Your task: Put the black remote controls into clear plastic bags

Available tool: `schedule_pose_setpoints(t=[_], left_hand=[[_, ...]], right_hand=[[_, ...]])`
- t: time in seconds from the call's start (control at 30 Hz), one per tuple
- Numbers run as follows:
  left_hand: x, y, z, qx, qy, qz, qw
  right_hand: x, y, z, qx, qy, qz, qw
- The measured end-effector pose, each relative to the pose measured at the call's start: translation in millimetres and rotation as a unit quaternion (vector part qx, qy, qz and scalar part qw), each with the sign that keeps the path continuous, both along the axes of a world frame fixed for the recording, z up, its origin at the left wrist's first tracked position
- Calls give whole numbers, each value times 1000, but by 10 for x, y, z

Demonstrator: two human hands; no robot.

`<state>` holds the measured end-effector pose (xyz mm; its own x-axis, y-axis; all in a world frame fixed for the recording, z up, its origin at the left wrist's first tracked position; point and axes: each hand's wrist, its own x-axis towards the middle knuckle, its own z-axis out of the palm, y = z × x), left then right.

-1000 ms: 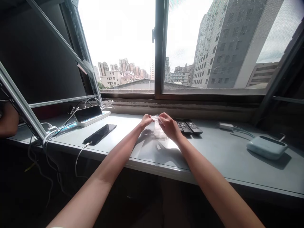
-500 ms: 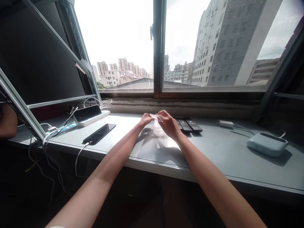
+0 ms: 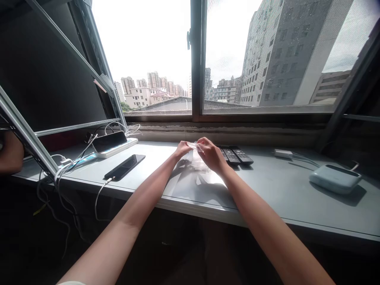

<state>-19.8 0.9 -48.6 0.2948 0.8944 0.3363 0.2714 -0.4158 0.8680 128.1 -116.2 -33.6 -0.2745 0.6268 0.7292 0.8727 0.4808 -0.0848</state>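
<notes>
Both my hands meet over the middle of the desk (image 3: 285, 190), pinching a clear plastic bag (image 3: 194, 146) between them. My left hand (image 3: 182, 149) grips its left edge with closed fingers. On the other side, my right hand (image 3: 210, 153) has its fingers closed on the bag's right part. Below the hands lies a clear, shiny pile of what looks like plastic packaging (image 3: 199, 164), partly washed out by sunlight. Several black remote controls (image 3: 234, 155) lie side by side just right of my right hand, which partly covers them.
A black phone (image 3: 125, 167) with a white cable lies left of my arms. Behind it, another phone (image 3: 111, 141) leans on a power strip (image 3: 130, 142). A pale blue device (image 3: 335, 179) sits at right near a white adapter (image 3: 282, 153). Another person's arm (image 3: 11, 152) shows far left.
Almost nothing differs. Both hands stay in the same place, holding the plastic bag, and the camera view has shifted very slightly.
</notes>
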Motion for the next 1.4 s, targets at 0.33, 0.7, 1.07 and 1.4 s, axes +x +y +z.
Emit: schedule_pose_setpoints(t=[0.33,0.7,1.07,1.4], left_hand=[[67,-18,33,-132,-121,15,984],[121,-210,139,-291,-395,-155,858],[113,-95,115,-280,-434,-61,854],[25,-74,194,-265,-444,-38,855]], right_hand=[[1,45,-43,42,36,37,998],[-89,11,-71,72,-72,116,988],[-55,-3,-40,53,-90,86,991],[-28,-17,-17,63,-117,95,987]])
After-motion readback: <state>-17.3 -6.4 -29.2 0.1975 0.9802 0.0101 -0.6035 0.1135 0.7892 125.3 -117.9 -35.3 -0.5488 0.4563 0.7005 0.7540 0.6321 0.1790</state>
